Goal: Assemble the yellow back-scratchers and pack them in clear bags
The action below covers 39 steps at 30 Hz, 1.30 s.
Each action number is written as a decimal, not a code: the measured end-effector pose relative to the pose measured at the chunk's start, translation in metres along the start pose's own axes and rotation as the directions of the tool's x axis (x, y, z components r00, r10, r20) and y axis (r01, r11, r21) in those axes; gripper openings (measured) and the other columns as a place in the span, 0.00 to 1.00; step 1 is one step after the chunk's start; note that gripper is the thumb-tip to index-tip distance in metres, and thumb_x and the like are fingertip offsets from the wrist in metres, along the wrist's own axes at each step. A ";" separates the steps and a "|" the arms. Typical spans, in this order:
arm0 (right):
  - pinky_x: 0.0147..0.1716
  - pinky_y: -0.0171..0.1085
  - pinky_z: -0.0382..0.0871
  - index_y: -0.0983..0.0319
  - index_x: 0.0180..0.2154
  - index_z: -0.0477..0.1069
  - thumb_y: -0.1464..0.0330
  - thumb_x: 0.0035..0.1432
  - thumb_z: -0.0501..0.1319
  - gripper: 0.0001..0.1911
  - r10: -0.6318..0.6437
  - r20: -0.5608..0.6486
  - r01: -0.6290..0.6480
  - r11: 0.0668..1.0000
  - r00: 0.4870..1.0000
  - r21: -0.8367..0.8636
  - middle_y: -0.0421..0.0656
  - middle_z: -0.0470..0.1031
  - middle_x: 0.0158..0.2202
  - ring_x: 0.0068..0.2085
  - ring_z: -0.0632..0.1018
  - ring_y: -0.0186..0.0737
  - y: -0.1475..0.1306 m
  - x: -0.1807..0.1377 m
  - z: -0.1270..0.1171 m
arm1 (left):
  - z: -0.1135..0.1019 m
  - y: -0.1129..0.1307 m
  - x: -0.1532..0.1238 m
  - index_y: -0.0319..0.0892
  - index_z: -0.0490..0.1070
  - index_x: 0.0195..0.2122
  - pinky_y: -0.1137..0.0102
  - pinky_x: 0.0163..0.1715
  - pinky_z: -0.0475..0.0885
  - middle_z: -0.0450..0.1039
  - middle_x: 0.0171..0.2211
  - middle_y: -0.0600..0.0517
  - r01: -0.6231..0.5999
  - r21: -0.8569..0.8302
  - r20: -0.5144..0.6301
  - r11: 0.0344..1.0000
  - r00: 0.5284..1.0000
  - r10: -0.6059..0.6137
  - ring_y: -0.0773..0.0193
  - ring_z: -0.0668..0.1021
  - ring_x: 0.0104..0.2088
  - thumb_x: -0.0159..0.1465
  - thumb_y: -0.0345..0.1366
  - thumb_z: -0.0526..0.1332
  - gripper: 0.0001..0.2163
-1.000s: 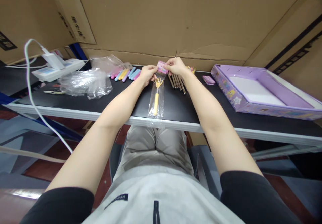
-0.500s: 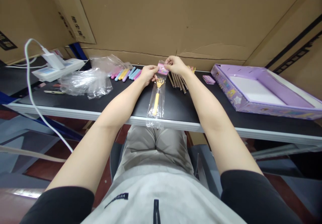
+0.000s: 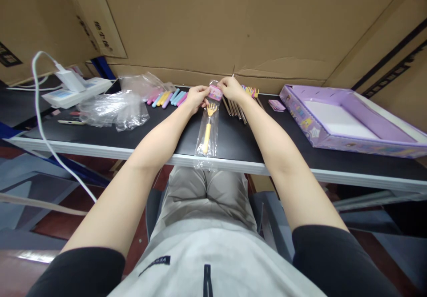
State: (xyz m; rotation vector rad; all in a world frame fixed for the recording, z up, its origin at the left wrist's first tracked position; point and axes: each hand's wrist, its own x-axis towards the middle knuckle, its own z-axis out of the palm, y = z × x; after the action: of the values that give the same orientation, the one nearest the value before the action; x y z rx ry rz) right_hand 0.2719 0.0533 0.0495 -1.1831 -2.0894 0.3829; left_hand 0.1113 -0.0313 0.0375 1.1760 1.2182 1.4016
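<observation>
A yellow back scratcher (image 3: 207, 132) with a claw-shaped head lies inside a clear plastic bag (image 3: 213, 142), whose lower end hangs over the table's front edge. At the bag's top sits a pink printed card (image 3: 215, 93). My left hand (image 3: 198, 98) pinches the bag's left side by the card, just above the claw. On the other side, my right hand (image 3: 232, 88) has its fingers closed at the card's upper right corner. Under and behind my right hand lie several metal rods (image 3: 237, 110) with coloured claw heads (image 3: 252, 91), partly hidden by my forearm.
Coloured handles (image 3: 166, 98) lie left of my left hand, beside a heap of clear bags (image 3: 115, 109). A power strip (image 3: 95, 87) with a white charger (image 3: 70, 80) stands farther left. On the right are small pink cards (image 3: 276, 105) and a purple box tray (image 3: 367, 144). Cardboard (image 3: 213, 30) walls the back.
My right hand has shifted slightly down, its fingers lying lower at the card's corner. My left hand and the bagged back scratcher have hardly moved.
</observation>
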 end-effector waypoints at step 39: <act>0.58 0.52 0.80 0.58 0.31 0.69 0.72 0.66 0.66 0.11 0.170 -0.132 -0.136 0.963 0.977 0.230 0.37 0.68 0.31 0.40 0.75 0.41 0.018 0.002 -0.004 | -0.009 0.006 -0.013 0.39 0.74 0.28 0.74 0.29 0.66 0.72 0.22 0.55 0.095 0.214 0.285 0.972 0.946 -0.155 0.72 0.71 0.22 0.77 0.22 0.66 0.18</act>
State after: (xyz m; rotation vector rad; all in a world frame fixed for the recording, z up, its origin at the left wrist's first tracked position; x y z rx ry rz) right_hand 0.2854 0.0640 0.0432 -1.2047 -1.7808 0.5644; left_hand 0.1040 -0.0459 0.0413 1.3666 1.2100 0.9804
